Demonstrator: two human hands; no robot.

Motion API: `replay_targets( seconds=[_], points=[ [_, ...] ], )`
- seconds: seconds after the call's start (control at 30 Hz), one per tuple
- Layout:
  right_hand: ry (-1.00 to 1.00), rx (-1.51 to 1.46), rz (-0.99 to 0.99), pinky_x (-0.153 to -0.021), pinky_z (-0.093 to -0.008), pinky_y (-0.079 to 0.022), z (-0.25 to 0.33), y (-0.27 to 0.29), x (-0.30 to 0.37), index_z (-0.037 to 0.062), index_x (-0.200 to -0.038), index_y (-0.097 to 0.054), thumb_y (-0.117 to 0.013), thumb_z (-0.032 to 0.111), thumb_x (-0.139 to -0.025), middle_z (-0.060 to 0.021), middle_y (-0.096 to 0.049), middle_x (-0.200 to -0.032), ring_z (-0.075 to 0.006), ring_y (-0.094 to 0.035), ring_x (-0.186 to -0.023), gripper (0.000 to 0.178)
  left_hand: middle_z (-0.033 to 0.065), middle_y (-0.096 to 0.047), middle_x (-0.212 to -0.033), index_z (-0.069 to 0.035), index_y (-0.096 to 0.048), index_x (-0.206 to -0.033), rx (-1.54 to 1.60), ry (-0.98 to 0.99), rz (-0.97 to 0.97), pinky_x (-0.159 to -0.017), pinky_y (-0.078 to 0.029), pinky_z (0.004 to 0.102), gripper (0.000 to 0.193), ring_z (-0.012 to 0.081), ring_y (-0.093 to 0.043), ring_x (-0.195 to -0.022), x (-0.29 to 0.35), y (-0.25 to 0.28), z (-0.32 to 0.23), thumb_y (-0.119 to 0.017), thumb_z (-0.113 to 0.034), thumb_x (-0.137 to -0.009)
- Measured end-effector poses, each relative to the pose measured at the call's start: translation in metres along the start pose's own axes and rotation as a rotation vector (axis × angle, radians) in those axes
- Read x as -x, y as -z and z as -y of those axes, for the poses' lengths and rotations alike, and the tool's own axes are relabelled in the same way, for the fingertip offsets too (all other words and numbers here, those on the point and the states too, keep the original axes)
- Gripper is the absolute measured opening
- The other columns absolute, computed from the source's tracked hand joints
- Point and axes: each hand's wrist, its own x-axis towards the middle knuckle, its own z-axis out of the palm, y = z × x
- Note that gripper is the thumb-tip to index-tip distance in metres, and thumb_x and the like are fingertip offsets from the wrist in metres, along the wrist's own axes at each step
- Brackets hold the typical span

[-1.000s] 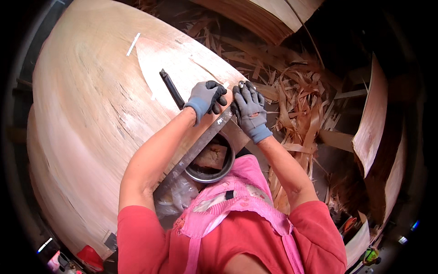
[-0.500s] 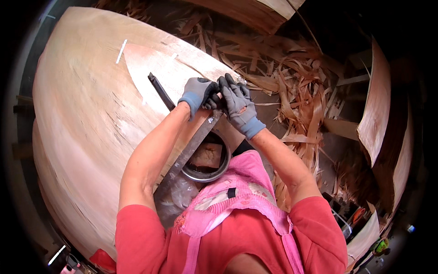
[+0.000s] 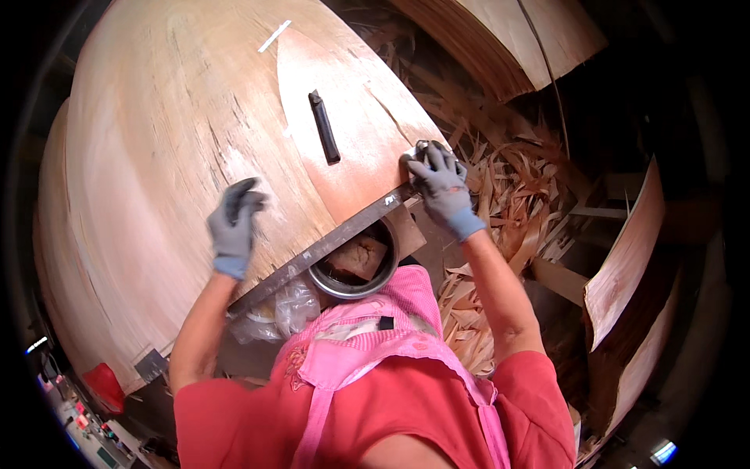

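Large pale wood veneer sheets (image 3: 176,133) lie stacked before me, with a smaller pinkish veneer piece (image 3: 351,168) on top. Over the sheets at the left is my left hand (image 3: 233,227), in a grey-and-black glove. Its fingers are bent, thumb apart, and nothing shows in them. My right hand (image 3: 444,191), gloved alike, is at the right corner of the stack. Its fingers curl over a small whitish thing (image 3: 418,148) mostly hidden beneath them. Between the hands, on the pinkish piece, lies a slim black tool (image 3: 323,129), perhaps a cutter.
A metal strip (image 3: 324,244) runs along the near edge. Below it stands a round metal basin (image 3: 355,291) with a brownish block (image 3: 358,258) inside, beside clear plastic (image 3: 285,309). Veneer scraps (image 3: 516,187) heap at the right; curved sheets (image 3: 625,262) stand beyond. Another stack (image 3: 500,47) is at the far right.
My hands were together at the corner; the left has swung away left over the sheets, its fingers loosened. The right remains by the corner. The view has turned.
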Motion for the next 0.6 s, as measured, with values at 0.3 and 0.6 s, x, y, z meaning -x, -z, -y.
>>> replay_targets(
  seconds=[0.3, 0.6],
  points=[
    [-0.113, -0.206, -0.471, -0.088, -0.0356, -0.052, 0.014, -0.002, -0.083, 0.015, -0.145, -0.041, -0.057, 0.012, -0.096, -0.0149, -0.061, -0.121, -0.0245, -0.063, -0.103, 0.051, 0.0119, -0.03, -0.155, -0.01, -0.025, -0.151, -1.38, 0.073, -0.339, -0.117, -0.019, 0.0452, 0.066, 0.0245, -0.028, -0.143, 0.088, 0.166, 0.049, -0.05, -0.035, -0.096],
    [0.285, 0.343, -0.337, -0.081, -0.0434, -0.046, 0.011, -0.031, -0.123, 0.0139, -0.147, -0.038, -0.063, 0.016, -0.087, -0.0149, -0.061, -0.112, -0.0287, -0.056, -0.097, 0.066, 0.0123, -0.019, -0.159, -0.011, -0.027, -0.151, -1.41, 0.244, -0.35, -0.118, -0.007, 0.0519, 0.068, 0.0313, -0.012, -0.147, 0.09, 0.156, 0.088, -0.048, -0.042, -0.094]
  ],
)
